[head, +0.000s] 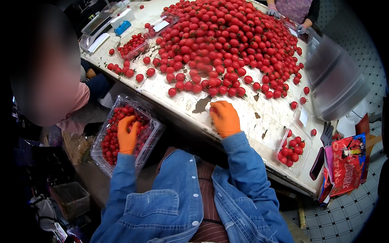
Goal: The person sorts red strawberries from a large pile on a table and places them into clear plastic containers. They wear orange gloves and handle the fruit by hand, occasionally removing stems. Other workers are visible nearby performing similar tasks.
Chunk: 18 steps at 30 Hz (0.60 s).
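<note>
My left hand (126, 136), in an orange glove, reaches down onto cherry tomatoes (110, 145) in a plastic-lined crate (155, 130) beside the table. Its thumb and fingers are spread at the fruit, and whether one is held cannot be seen. At the table's near edge my right hand (225, 118), gloved in orange too, curls around a cherry tomato (213, 110), mostly hidden by the fingers. Just beyond it spreads a big heap of cherry tomatoes (225, 39). To the right, a clear plastic clamshell (299, 165) stands open with several tomatoes in it.
Stacked clear clamshells (337, 79) rise at the table's right edge, near a phone (317, 164) and a red printed bag (348, 164). A scale (95, 25) and a blue tape dispenser (122, 28) stand far left. One person sits at left; another's gloved hands (272, 12) work at the far side.
</note>
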Motion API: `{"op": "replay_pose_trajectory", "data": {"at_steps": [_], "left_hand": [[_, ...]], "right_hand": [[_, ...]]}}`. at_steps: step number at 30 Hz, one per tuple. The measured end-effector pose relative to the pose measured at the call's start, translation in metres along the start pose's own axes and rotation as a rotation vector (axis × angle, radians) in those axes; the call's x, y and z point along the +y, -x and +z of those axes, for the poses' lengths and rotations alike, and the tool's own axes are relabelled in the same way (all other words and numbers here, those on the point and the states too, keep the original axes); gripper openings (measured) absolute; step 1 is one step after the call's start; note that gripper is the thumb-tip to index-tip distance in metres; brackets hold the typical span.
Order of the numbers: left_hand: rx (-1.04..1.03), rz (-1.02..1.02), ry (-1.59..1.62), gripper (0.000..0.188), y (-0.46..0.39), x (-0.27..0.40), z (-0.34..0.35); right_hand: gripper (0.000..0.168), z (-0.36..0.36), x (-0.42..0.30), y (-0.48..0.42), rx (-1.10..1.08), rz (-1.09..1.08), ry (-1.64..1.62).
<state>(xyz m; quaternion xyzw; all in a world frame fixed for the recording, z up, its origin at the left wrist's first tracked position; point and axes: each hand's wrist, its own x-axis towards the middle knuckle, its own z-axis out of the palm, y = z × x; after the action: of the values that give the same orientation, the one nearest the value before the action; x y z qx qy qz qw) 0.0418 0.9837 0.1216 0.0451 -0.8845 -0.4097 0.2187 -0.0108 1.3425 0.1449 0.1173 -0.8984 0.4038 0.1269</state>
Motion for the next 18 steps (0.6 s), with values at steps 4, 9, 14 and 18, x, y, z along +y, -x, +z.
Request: {"op": "replay_pose_trajectory", "data": {"at_steps": [4,9,14,18], "left_hand": [[-0.102,0.33,0.06,0.031,-0.043,0.09,0.071],[-0.219,0.556,-0.27,0.044,-0.081,0.133,0.149],[-0.275,0.537,-0.417,0.044,-0.09,0.128,0.174],[-0.269,0.519,-0.263,0.045,-0.088,0.125,0.169]], "right_hand": [[0.027,-0.01,0.017,-0.007,0.122,0.452,-0.765],[0.042,-0.045,0.017,-0.022,0.273,0.809,-1.399],[0.034,-0.045,0.033,-0.034,0.245,0.644,-0.923],[0.036,-0.025,0.026,-0.049,0.177,0.179,-0.04]]}}
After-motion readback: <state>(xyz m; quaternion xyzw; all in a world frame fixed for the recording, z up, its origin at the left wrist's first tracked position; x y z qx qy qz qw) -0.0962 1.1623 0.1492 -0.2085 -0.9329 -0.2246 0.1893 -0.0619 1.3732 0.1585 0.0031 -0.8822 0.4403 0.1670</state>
